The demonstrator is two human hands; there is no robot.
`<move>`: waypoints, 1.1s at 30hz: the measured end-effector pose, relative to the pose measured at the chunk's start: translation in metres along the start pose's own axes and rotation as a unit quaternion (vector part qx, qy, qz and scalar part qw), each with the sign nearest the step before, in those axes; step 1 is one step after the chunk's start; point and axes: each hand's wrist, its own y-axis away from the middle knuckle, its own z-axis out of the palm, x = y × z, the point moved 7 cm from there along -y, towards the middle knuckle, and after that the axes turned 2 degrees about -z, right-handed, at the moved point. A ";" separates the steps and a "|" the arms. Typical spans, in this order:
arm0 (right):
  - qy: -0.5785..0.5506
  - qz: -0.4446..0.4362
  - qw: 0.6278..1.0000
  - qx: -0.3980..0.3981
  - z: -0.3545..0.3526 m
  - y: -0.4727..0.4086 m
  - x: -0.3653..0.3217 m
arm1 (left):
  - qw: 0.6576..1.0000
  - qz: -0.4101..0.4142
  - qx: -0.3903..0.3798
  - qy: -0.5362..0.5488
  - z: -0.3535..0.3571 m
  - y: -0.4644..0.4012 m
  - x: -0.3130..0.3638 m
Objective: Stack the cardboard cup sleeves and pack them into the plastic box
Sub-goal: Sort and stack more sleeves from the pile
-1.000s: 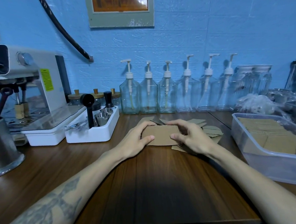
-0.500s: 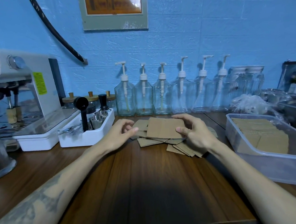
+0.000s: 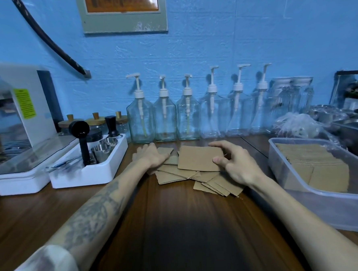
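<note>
Head view: pump bottles (image 3: 165, 117) behind hands; right (image 3: 237, 163) pinches sleeve stack (image 3: 199, 158), left (image 3: 152, 155) flat.

A brown wooden table (image 3: 179, 229) stands against a blue wall (image 3: 230, 38). Six clear pump bottles (image 3: 193, 113) stand in a row at the back of the table, next to each other. On the left is a white coffee machine (image 3: 21, 115) with a yellow sticker on its side. Just beside it sits a white tray (image 3: 88, 174) with small metal cups (image 3: 103, 148) and a black tool (image 3: 80, 137) standing in it. Little jars with wooden lids (image 3: 95, 121) are behind the tray. A framed sign (image 3: 122, 11) hangs on the wall
</note>
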 end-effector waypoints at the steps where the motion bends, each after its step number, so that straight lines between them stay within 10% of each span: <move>1: 0.002 -0.002 1.000 -0.002 0.000 0.000 -0.001 | 1.000 -0.005 -0.005 0.001 -0.001 -0.004 0.000; 13: 0.028 0.001 1.000 -0.007 0.000 0.001 -0.005 | 0.989 -0.058 -0.017 0.134 0.000 -0.020 0.000; 24: 0.015 -0.008 1.000 -0.010 -0.001 0.003 -0.012 | 0.905 0.042 0.097 0.411 -0.053 0.017 -0.002; 33: -0.018 -0.014 0.999 -0.024 0.008 0.002 -0.008 | 0.889 0.095 0.034 0.446 -0.064 0.108 -0.040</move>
